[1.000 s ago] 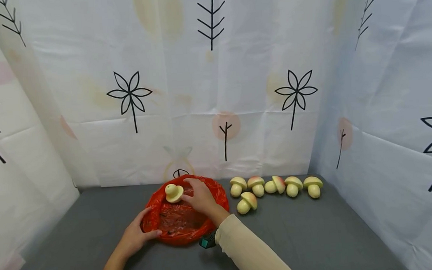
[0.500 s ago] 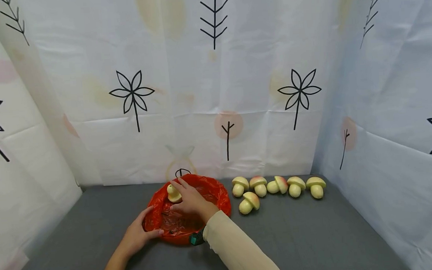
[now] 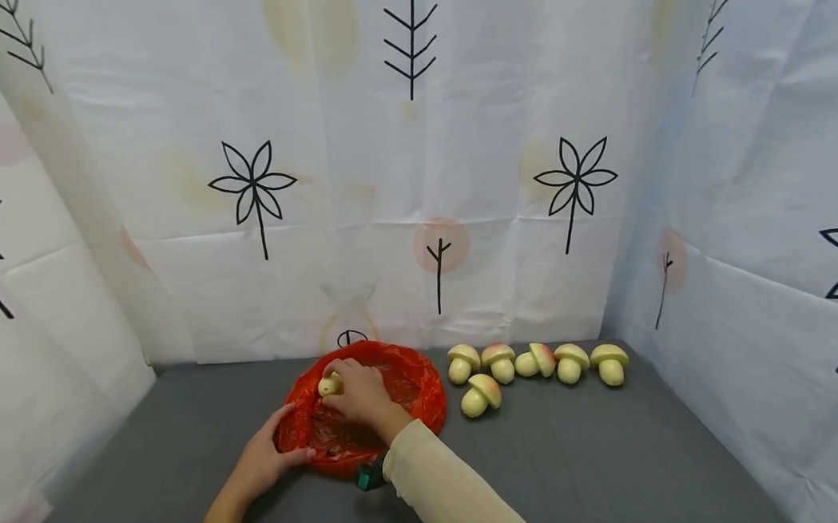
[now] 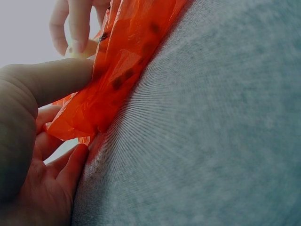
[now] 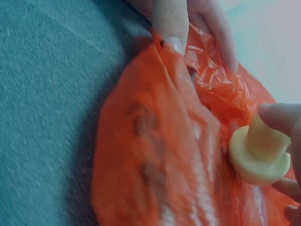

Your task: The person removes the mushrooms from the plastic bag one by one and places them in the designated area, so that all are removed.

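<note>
A red plastic bag (image 3: 351,442) lies on the grey table with its mouth spread wide. My left hand (image 3: 261,461) holds the bag's left rim, its thumb and fingers set apart along the edge. Over the bag's left inner side, my right hand (image 3: 360,391) grips a pale yellow toy mushroom (image 5: 258,157). Its thumb presses on the stem, and the cap faces down in the right wrist view. In the head view the fingers hide most of this mushroom (image 3: 330,384).
Several more toy mushrooms (image 3: 500,363) stand or lie to the right of the bag, one of them (image 3: 481,395) nearer the front. A white patterned curtain (image 3: 385,175) rises behind and at both sides of the grey tabletop (image 3: 561,461).
My right hand has moved left across the bag and its fingers have closed round the mushroom, which lay uncovered a second ago. The left hand keeps its place at the rim.
</note>
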Demonstrator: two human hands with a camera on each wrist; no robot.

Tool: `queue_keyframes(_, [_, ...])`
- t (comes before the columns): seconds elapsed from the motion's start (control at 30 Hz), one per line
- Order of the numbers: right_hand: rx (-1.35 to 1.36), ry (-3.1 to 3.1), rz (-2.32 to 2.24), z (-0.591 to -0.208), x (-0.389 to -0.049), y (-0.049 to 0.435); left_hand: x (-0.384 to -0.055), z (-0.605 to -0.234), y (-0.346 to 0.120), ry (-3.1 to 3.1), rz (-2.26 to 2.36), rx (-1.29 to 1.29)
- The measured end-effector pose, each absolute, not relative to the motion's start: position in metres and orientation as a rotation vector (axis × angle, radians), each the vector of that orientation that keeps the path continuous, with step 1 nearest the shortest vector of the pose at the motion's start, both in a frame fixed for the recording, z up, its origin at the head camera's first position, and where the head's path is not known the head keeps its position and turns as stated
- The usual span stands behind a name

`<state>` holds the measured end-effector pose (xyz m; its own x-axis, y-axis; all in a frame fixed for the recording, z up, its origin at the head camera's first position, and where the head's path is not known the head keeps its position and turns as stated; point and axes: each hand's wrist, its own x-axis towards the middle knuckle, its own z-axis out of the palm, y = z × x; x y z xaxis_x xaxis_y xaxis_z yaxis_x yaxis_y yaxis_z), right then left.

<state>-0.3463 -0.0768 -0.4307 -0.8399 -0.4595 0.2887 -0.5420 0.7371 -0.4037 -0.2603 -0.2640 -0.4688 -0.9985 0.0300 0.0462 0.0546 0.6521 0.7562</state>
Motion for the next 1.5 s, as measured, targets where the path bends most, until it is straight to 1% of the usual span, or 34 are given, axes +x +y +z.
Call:
queue_keyframes(0.33, [0.656, -2.686, 0.836, -0.439, -0.339, -0.074, -0.259, -0.472, -0.262, -2.826, -1.32, -0.044])
queue_keyframes(0.47, [0.67, -2.662, 0.878, -0.437, -0.337, -0.069, -0.26, -0.472, -0.264, -2.816, -1.315, -0.049])
queue_keyframes(0.77, [0.749, -2.691, 0.817, -0.435, -0.335, -0.055, -0.262, -0.468, -0.263, -2.816, -1.299, -0.079])
queue_keyframes(1.03, [0.819, -2.676, 0.781, -0.431, -0.323, -0.039, -0.263, -0.473, -0.266, -2.809, -1.312, -0.067])
queue_keyframes(1.5, [0.849, -2.591, 1.116, -0.429, -0.302, 0.002, -0.262, -0.469, -0.264, -2.835, -1.312, -0.037])
